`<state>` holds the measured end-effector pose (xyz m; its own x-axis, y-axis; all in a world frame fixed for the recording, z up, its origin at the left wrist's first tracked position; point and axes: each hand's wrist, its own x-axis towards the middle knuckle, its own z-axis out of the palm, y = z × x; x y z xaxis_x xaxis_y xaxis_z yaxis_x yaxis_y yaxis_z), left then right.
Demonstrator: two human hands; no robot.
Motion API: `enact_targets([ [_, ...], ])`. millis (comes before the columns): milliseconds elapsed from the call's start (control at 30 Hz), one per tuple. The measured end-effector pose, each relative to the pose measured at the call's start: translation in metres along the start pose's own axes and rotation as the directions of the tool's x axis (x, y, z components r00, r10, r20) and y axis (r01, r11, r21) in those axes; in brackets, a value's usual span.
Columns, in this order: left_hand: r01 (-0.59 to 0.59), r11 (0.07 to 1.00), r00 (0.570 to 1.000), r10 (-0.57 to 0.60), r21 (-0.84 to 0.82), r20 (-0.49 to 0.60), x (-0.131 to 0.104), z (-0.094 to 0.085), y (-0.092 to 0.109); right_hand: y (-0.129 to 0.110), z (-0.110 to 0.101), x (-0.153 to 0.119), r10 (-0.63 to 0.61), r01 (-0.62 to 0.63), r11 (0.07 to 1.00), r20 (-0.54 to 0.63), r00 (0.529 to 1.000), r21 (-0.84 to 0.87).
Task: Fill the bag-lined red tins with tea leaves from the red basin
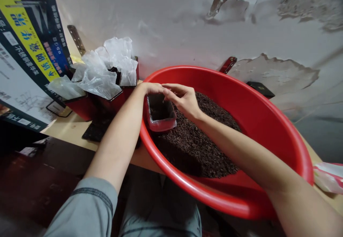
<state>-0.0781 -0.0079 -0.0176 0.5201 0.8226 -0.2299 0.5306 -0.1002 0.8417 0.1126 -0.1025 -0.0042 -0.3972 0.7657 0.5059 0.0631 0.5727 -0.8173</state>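
Note:
A red rectangular tin [162,124], lined with a clear plastic bag folded over its rim, sits inside the left edge of a big red basin [270,122]. Dark loose bits like dried tea leaves [198,142] cover the basin's floor, and the tin's inside looks dark. My left hand [153,88] bends over the tin's far left rim, fingers closed at the bag's edge and partly hidden. My right hand [184,98] meets it at the far rim, thumb and fingers pinched on the bag there.
Left of the basin stand several red tins [80,107] with clear plastic bags [100,74] puffing out of their tops. Behind them leans a large printed cardboard box [29,58]. A black lid-like piece [260,89] lies behind the basin, and a plastic packet [328,176] at right.

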Motion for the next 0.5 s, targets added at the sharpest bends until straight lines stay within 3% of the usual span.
enact_targets([
  [67, 0.031, 0.998, 0.999, -0.031, -0.050, 0.017, 0.000, 0.001, 0.000, 0.007, -0.018, 0.005, -0.036, 0.020, 0.984, -0.089, 0.995, -0.180],
  [133, 0.063, 0.995, 0.998, -0.062, -0.074, 0.017, -0.001, 0.003, 0.002, 0.025, -0.041, 0.012, -0.041, -0.019, 0.909, -0.134, 0.990, -0.416],
  [167, 0.070, 0.994, 0.998, -0.069, -0.081, 0.015, -0.001, 0.004, 0.002, 0.038, -0.053, 0.014, -0.002, -0.069, 0.841, -0.130, 0.991, -0.537],
  [233, 0.075, 0.993, 0.997, -0.074, -0.093, 0.016, -0.003, 0.005, 0.004, 0.068, -0.073, 0.017, 0.203, -0.230, 0.640, -0.127, 0.971, -0.733],
  [300, 0.076, 0.992, 0.997, -0.074, -0.104, 0.023, -0.004, 0.006, 0.004, 0.096, -0.085, 0.015, 0.451, -0.369, 0.436, -0.156, 0.879, -0.821],
  [367, 0.063, 0.993, 0.998, -0.061, -0.101, 0.022, -0.004, 0.005, 0.004, 0.117, -0.089, 0.011, 0.575, -0.394, 0.303, -0.163, 0.802, -0.868],
  [400, 0.052, 0.995, 0.999, -0.050, -0.090, 0.018, -0.004, 0.005, 0.003, 0.124, -0.090, 0.009, 0.586, -0.376, 0.268, -0.159, 0.794, -0.887],
  [500, 0.037, 0.996, 0.999, -0.035, -0.076, 0.026, -0.005, 0.004, 0.003, 0.130, -0.090, 0.006, 0.543, -0.299, 0.224, -0.136, 0.829, -0.927],
])
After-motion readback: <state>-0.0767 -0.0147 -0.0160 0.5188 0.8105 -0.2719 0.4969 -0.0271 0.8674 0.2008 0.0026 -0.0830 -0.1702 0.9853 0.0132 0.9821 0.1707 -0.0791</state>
